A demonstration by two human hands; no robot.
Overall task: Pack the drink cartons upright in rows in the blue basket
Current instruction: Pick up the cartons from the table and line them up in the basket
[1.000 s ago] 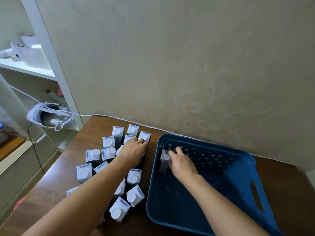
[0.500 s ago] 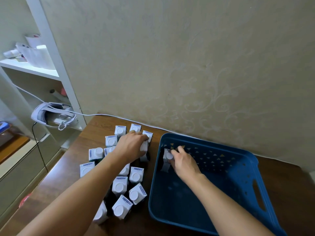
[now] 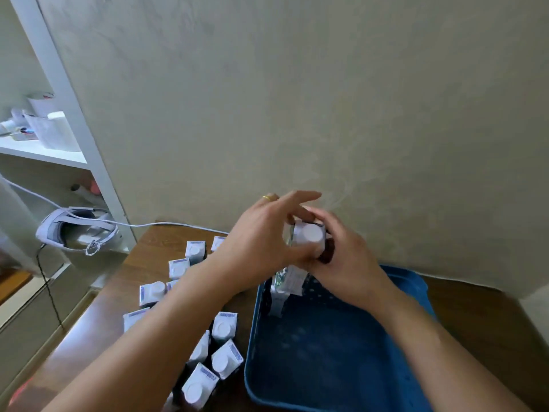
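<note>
A blue basket (image 3: 326, 364) sits on the brown table at the lower right. One white drink carton (image 3: 279, 295) stands in its far left corner. Above that corner both hands meet around another drink carton (image 3: 309, 236) with a white round cap, held in the air. My left hand (image 3: 261, 233) grips it from the left, its upper fingers spread. From the right, my right hand (image 3: 344, 260) wraps around the same carton. Several more cartons (image 3: 224, 327) stand and lie in a loose cluster left of the basket.
A wall rises right behind the table. A white headset (image 3: 74, 233) with a cable (image 3: 166, 224) lies on a low ledge at the left. White shelves (image 3: 44, 153) with small items stand at the far left. The table's left edge drops to the floor.
My left hand lifted a carton out of the cluster and carried it right, over the basket. My right hand left the carton standing in the corner and rose to meet the lifted one.
</note>
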